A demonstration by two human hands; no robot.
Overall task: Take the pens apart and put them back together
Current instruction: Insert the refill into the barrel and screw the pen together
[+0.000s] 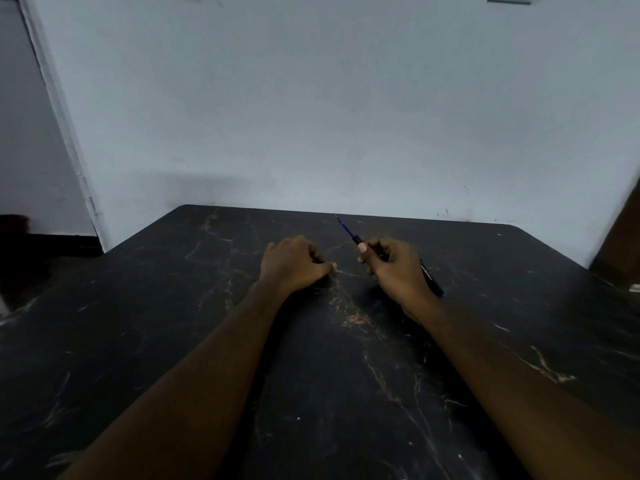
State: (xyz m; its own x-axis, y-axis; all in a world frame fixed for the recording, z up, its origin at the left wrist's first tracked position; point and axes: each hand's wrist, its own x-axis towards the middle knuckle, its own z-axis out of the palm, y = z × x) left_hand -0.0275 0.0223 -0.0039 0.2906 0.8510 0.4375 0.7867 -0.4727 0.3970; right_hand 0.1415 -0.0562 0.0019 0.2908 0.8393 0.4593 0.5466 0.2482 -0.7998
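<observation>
My right hand [394, 268] grips a dark pen barrel [431, 277] whose rear end sticks out behind the hand toward the right. A thin blue refill [344, 227] juts from the barrel's front, pointing up and to the left over the table. My left hand [294, 263] rests on the dark marble-patterned table [311, 375] a short way left of the right hand, fingers curled in and thumb pressed against them. Whether it pinches a small pen part is hidden by the fingers.
A pale wall [311, 116] rises just behind the table's far edge. A brown panel [620, 244] leans at the right edge of view. At the left there is a doorway with a white frame [69, 140] and dark floor beyond.
</observation>
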